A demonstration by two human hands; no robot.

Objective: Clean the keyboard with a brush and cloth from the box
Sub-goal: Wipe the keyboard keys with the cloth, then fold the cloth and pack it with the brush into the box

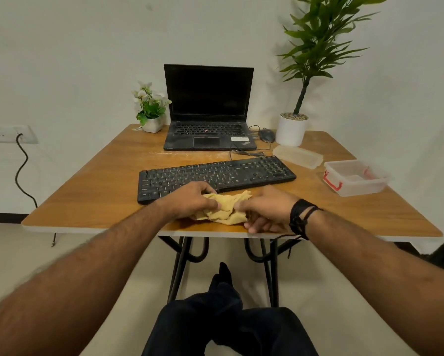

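I see my left hand [190, 201] and right hand [264, 210] both gripping the yellow cloth [224, 209] between them, just near of the keyboard [215, 176].

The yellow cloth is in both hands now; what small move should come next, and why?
Probably lift the yellow cloth onto the keyboard and begin wiping. Both the left hand and the right hand grip it bunched at the table's near edge, just in front of the keys, and no brush is visible.
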